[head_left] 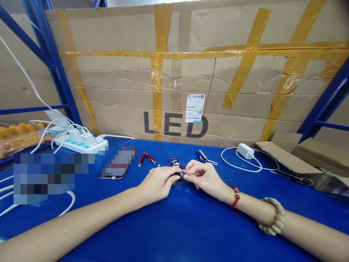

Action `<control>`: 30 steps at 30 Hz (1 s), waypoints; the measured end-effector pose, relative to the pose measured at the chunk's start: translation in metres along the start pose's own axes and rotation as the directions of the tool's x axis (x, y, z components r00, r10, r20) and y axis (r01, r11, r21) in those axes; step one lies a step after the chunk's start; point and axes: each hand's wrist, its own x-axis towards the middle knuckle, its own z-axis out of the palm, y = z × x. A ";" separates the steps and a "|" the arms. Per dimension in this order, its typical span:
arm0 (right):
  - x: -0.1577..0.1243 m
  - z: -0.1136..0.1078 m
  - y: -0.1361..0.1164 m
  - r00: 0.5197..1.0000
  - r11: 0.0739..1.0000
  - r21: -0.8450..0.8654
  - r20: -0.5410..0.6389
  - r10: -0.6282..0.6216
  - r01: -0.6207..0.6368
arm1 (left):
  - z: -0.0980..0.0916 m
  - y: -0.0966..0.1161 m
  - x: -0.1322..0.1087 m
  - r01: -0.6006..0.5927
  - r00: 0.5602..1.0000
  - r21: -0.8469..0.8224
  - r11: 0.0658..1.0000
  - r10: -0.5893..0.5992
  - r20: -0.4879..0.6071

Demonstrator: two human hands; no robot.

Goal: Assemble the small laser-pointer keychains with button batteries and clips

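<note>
View: head camera, looking down over a blue counter [163, 229].
Small dark piece [179, 174]: centre of frame, between the two hands; silvery at its right end, mostly covered by fingers.
Left hand [159, 182]: centre, fingers narrow — thumb and forefinger holding the piece.
Right hand [205, 178]: right of centre, fingers pinched on the silvery end; red bracelet [236, 196] and beaded bracelet [275, 218] on that arm.
Just beyond hands: red clips [173, 160], near them at centre; blue piece with clip [201, 155] right; two red tubes [146, 159] left.
Left of frame: phone [116, 178], partly pixelated; white power strip [95, 147] behind.
Right of frame: white charger [245, 150] — cable looped.
Background: taped carton [122, 87] marked "LED".
</note>
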 end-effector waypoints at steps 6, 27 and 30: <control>-0.001 0.000 -0.002 1.000 0.999 -0.020 0.010 -0.026 0.026 | 0.001 -0.001 -0.002 -0.040 0.999 -0.039 0.998 0.039 -0.009; 0.004 -0.006 -0.001 0.973 0.976 0.112 0.157 0.169 -0.188 | 0.003 0.002 0.000 -0.049 0.997 0.013 0.999 0.049 -0.066; 0.004 -0.007 -0.002 0.970 0.968 0.142 0.153 0.187 -0.209 | 0.004 0.002 0.001 -0.041 0.998 -0.006 0.999 0.041 -0.054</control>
